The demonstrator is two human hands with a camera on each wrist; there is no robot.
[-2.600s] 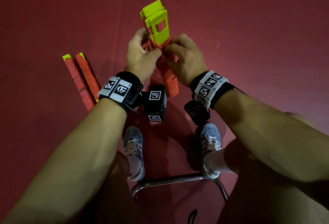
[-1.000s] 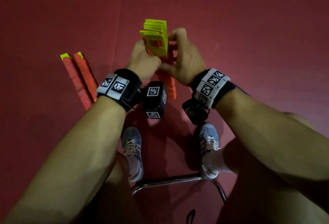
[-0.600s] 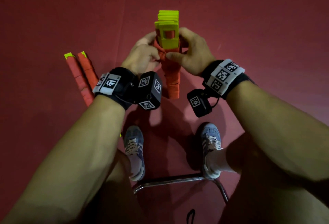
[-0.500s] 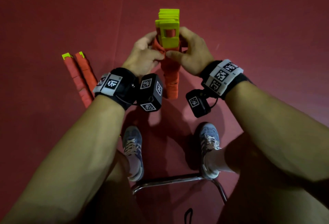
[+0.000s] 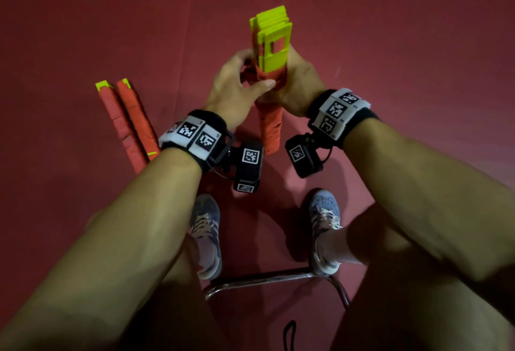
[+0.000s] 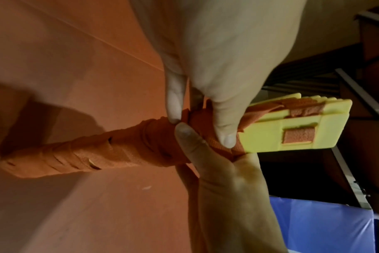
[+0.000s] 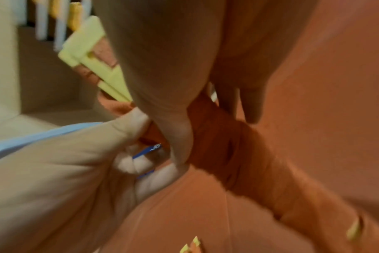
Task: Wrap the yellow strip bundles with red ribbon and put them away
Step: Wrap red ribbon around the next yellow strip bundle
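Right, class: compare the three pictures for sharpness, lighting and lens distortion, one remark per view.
Head view: dim, red-tinted, fairly sharp; wide-angle stretch swells the forearms at the edges, and a shadow falls on the floor below the bundle. Left wrist view: sharpest, the weave of the ribbon shows, skin washed out. Right wrist view: blurred throughout, edges smeared.

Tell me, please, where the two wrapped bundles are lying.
In the head view, the wrapped bundles lie side by side on the floor, left of the left hand.
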